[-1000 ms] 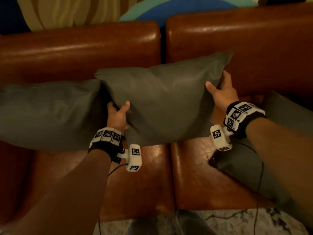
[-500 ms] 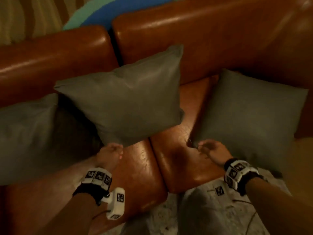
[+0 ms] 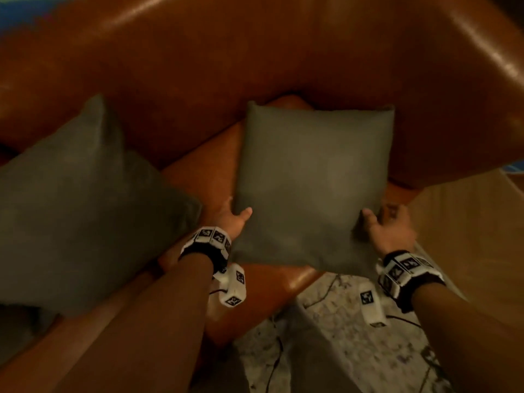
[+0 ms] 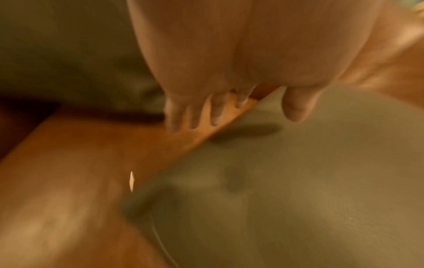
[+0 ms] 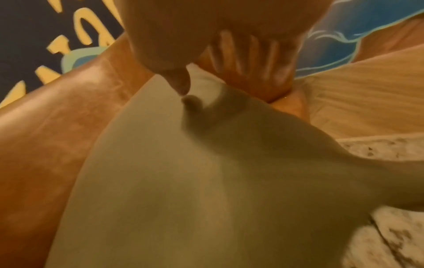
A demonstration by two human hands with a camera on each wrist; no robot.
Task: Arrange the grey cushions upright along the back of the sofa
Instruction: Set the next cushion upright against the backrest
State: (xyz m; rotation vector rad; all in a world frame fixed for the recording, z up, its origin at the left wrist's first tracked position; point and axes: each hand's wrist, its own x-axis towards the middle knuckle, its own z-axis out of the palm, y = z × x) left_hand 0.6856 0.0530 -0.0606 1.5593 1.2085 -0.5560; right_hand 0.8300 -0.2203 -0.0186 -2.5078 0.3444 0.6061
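Observation:
A grey cushion (image 3: 309, 182) lies tilted on the right seat of the brown leather sofa (image 3: 255, 66), its top edge against the backrest. My left hand (image 3: 235, 218) straddles the cushion's lower left edge. Its thumb hovers over the cushion (image 4: 298, 181) and its straight fingers (image 4: 195, 116) lie beside the edge above the seat. My right hand (image 3: 385, 225) grips the lower right edge, thumb pressed into the cushion (image 5: 172, 181) and fingers (image 5: 252, 59) spread behind it. Another grey cushion (image 3: 85, 208) leans against the backrest on the left.
A light wooden surface (image 3: 467, 222) stands close against the sofa's right end, right beside my right hand. Pale mottled floor (image 3: 354, 358) lies below the seat's front edge, with thin cables across it. A painted wall (image 5: 45, 36) rises behind the backrest.
Both hands let go of the middle cushion, which stays leaning on the backrest. They dropped, then moved right to the third cushion. The view swung right with them.

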